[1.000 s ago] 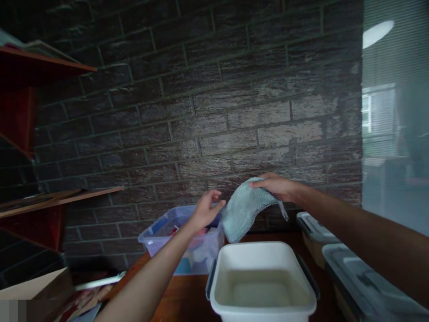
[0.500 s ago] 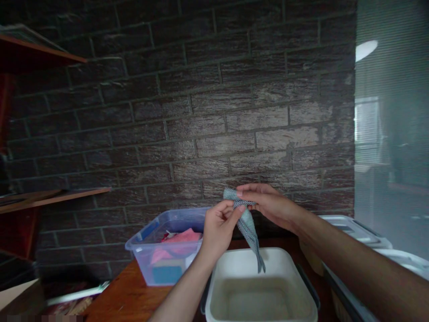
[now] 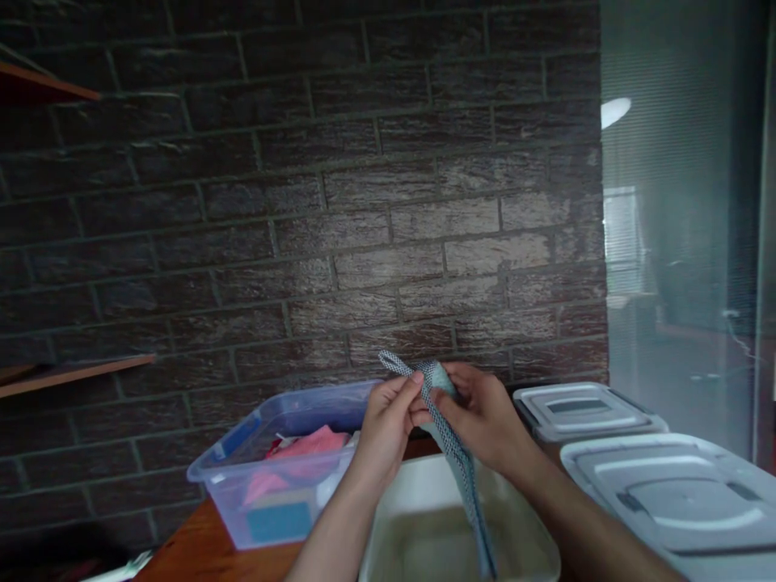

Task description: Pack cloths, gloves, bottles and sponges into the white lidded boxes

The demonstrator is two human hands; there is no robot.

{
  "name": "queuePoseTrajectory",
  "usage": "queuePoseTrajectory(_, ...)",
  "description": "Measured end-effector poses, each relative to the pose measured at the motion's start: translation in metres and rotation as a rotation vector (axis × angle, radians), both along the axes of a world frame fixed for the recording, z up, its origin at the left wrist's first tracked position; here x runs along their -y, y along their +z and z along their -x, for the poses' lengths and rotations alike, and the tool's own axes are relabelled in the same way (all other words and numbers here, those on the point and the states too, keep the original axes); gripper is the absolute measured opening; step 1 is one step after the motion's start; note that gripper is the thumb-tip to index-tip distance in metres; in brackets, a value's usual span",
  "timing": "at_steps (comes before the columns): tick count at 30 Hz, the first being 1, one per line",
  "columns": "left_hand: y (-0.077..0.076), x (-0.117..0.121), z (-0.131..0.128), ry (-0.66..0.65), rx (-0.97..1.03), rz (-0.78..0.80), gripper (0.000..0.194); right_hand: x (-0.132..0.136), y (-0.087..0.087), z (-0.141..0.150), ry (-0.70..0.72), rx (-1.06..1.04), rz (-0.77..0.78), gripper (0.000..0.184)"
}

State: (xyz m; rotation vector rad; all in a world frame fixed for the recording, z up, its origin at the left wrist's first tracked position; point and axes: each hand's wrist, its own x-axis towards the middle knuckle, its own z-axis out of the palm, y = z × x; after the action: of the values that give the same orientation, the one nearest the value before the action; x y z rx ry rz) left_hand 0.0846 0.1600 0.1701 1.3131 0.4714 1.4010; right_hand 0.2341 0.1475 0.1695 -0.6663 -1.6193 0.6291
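Observation:
Both hands hold a light teal cloth (image 3: 459, 461) with black-and-white patterned edging, up in front of the brick wall. Thumb and fingers of my left hand (image 3: 391, 412) pinch its upper part, and a narrow loop of the edging sticks out above them to the left. My right hand (image 3: 482, 416) grips the cloth from the other side, thumb on the patterned band. From there a long narrow end hangs over a white bin (image 3: 394, 509) below. Part of the cloth is hidden behind my fingers.
Left of the bin, a clear purplish plastic tub (image 3: 221, 485) holds a pink cloth (image 3: 315, 444) and a blue item (image 3: 279, 521). Lidded containers (image 3: 685, 493) stand at the right. A wooden shelf (image 3: 78, 374) juts out on the left; the brick wall (image 3: 364, 202) is behind.
The view has turned right and both hands sit slightly lower. My right hand has shifted its hold on the cloth. A loop of edging now shows at upper left, and the hanging end reaches lower.

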Motion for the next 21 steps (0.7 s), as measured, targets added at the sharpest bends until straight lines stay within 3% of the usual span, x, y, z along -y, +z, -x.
queuePoseTrajectory(3,-0.01,-0.004,-0.002,0.055,-0.088,-0.04,0.034,0.006,-0.018,0.003,-0.119,0.007,0.002,0.026)
queuePoseTrajectory(5,-0.013,-0.006,-0.002,0.069,-0.167,-0.055,0.039,0.006,-0.024,0.004,-0.143,0.029,0.026,0.023)
queuePoseTrajectory(9,-0.012,-0.008,0.002,0.081,-0.29,-0.061,0.033,-0.004,-0.026,0.002,-0.13,-0.036,0.063,0.018)
queuePoseTrajectory(13,-0.009,-0.008,0.009,0.079,-0.322,-0.072,0.033,-0.016,-0.029,-0.009,-0.119,-0.036,0.125,0.038)
queuePoseTrajectory(16,-0.01,-0.015,0.023,0.211,-0.271,-0.099,0.034,-0.022,-0.035,-0.021,-0.16,-0.132,0.117,0.046)
queuePoseTrajectory(21,-0.015,-0.037,0.056,0.432,-0.273,-0.092,0.037,-0.029,-0.047,-0.039,-0.225,-0.299,0.129,0.042)
